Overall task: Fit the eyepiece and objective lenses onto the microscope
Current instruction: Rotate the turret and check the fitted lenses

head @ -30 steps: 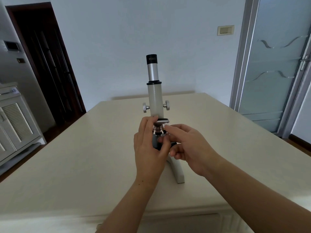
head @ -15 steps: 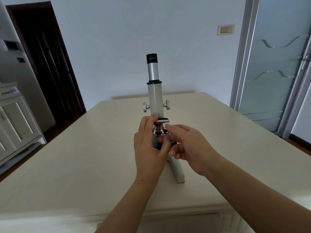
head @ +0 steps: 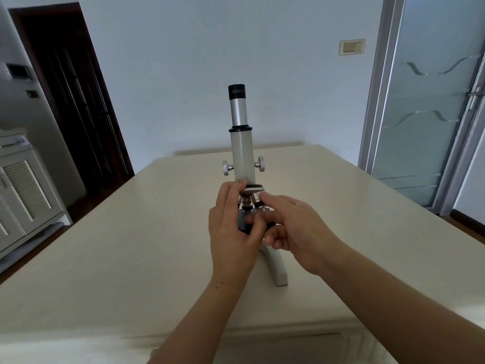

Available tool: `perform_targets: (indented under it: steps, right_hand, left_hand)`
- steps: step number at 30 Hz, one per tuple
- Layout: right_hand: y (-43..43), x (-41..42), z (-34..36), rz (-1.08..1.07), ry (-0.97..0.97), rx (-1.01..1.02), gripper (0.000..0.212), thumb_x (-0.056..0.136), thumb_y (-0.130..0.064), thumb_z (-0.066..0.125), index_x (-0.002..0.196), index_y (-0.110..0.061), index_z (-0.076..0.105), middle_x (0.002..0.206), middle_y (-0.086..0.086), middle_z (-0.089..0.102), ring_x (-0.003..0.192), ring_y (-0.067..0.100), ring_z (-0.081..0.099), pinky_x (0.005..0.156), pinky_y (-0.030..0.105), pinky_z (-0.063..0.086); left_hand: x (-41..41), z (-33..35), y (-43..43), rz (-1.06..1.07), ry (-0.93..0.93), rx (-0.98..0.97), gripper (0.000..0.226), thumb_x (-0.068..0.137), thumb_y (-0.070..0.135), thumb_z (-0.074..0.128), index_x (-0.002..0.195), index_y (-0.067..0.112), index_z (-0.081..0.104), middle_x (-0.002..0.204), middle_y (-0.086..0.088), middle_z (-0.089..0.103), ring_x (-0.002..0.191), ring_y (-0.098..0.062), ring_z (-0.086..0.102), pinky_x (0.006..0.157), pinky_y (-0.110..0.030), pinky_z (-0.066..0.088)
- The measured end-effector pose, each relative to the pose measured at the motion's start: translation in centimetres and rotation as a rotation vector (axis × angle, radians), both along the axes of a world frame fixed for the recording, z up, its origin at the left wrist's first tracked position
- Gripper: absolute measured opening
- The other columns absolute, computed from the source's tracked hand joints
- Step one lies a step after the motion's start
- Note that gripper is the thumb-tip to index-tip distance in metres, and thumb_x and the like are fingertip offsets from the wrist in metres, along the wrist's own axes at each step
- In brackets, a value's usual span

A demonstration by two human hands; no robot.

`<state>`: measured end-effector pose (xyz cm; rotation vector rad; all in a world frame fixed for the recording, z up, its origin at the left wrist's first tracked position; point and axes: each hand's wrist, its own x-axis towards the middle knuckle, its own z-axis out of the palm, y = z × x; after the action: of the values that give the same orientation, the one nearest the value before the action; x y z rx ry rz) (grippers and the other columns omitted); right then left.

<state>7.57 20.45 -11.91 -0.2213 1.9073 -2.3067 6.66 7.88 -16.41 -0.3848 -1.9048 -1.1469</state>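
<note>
A white microscope (head: 241,156) stands upright in the middle of the cream table (head: 131,245). Its black-topped eyepiece (head: 236,92) sits in the silver tube at the top. Under the tube is the nosepiece (head: 253,188) with objective lenses (head: 246,203) pointing down. My left hand (head: 232,227) wraps the nosepiece from the left, fingertips on its upper rim. My right hand (head: 291,227) reaches in from the right, its index finger and thumb pinching one objective lens (head: 258,202). The stage below is mostly hidden by both hands.
The microscope's white foot (head: 275,269) reaches toward me. A white louvred cabinet (head: 23,198) stands at the left, a dark doorway (head: 70,88) behind it, and a frosted glass door (head: 430,106) at the right. The table's front edge (head: 236,334) is close to my body.
Both hands stay on the nosepiece. My right fingers have shifted slightly on the objective lens. The microscope has not moved.
</note>
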Motion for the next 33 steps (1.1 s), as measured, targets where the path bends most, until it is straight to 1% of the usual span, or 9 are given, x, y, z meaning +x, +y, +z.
perform_targets:
  steps: [3,7,10,12,14,19,26,29,33]
  right_hand:
    - [-0.03,0.07,0.02,-0.007,0.017,0.021,0.029,0.096,-0.039,0.069,0.105,-0.012,0.065,0.091,0.011,0.082,0.041,0.014,0.057,0.04,0.022,0.044]
    - [0.1,0.05,0.07,0.012,0.006,0.018,0.028,0.1,-0.038,0.062,0.106,-0.012,0.07,0.092,0.012,0.082,0.041,0.015,0.057,0.041,0.021,0.044]
    - [0.14,0.02,0.03,0.019,-0.015,0.005,0.032,0.104,-0.036,0.054,0.107,-0.01,0.073,0.092,0.012,0.082,0.041,0.015,0.057,0.041,0.022,0.044]
    - [0.09,0.01,0.03,0.018,-0.022,0.0,0.034,0.104,-0.037,0.053,0.108,-0.01,0.073,0.092,0.013,0.082,0.04,0.015,0.057,0.04,0.022,0.044]
    - [0.04,0.04,0.09,0.014,-0.024,0.001,0.035,0.102,-0.04,0.056,0.111,-0.01,0.072,0.093,0.013,0.082,0.041,0.016,0.056,0.04,0.022,0.044]
    - [-0.07,0.22,0.16,-0.002,-0.001,0.013,0.033,0.097,-0.04,0.066,0.11,-0.009,0.065,0.09,0.011,0.082,0.04,0.015,0.056,0.04,0.022,0.044]
    - [0.09,0.16,0.01,0.013,-0.015,0.017,0.033,0.104,-0.038,0.054,0.107,-0.01,0.071,0.092,0.011,0.082,0.042,0.015,0.056,0.042,0.022,0.044]
    - [0.07,0.09,-0.01,0.014,-0.023,0.015,0.036,0.104,-0.04,0.053,0.109,-0.01,0.072,0.092,0.011,0.082,0.042,0.016,0.056,0.042,0.023,0.044]
    - [-0.02,0.14,0.03,-0.001,-0.006,0.013,0.039,0.098,-0.043,0.063,0.117,-0.01,0.065,0.09,0.01,0.082,0.041,0.015,0.056,0.041,0.023,0.045]
  left_hand:
    - [-0.02,-0.11,0.0,0.011,0.002,0.008,0.049,0.088,0.012,0.064,0.133,0.029,0.051,0.13,0.013,0.054,0.106,-0.005,0.054,0.091,-0.042,0.048]
    - [-0.03,-0.08,0.0,0.011,0.005,0.008,0.05,0.086,0.013,0.062,0.132,0.03,0.051,0.129,0.013,0.055,0.104,-0.008,0.054,0.09,-0.044,0.049]
    - [-0.06,0.01,-0.02,0.003,0.01,0.0,0.051,0.085,0.012,0.062,0.131,0.031,0.051,0.128,0.012,0.055,0.109,-0.01,0.057,0.097,-0.039,0.045]
    - [-0.03,-0.02,-0.03,0.009,0.008,0.002,0.051,0.085,0.012,0.063,0.131,0.031,0.05,0.128,0.012,0.055,0.107,-0.009,0.056,0.095,-0.039,0.045]
    - [0.0,-0.06,0.01,0.013,0.008,0.009,0.051,0.086,0.013,0.063,0.131,0.034,0.049,0.128,0.015,0.054,0.104,-0.005,0.054,0.092,-0.039,0.047]
    - [-0.09,-0.07,-0.01,0.012,0.018,-0.005,0.052,0.087,0.013,0.064,0.132,0.035,0.048,0.128,0.017,0.053,0.108,-0.005,0.055,0.095,-0.023,0.039]
    - [-0.04,-0.01,0.0,-0.002,0.024,0.01,0.054,0.084,0.009,0.063,0.131,0.031,0.05,0.129,0.012,0.054,0.109,-0.009,0.056,0.097,-0.042,0.048]
    - [-0.08,0.01,0.01,-0.011,0.026,0.015,0.052,0.084,0.009,0.063,0.13,0.029,0.051,0.128,0.009,0.055,0.108,-0.012,0.058,0.095,-0.045,0.048]
    - [-0.07,0.0,0.05,0.0,0.015,0.013,0.049,0.086,0.014,0.064,0.13,0.032,0.051,0.128,0.013,0.054,0.104,-0.009,0.056,0.093,-0.042,0.048]
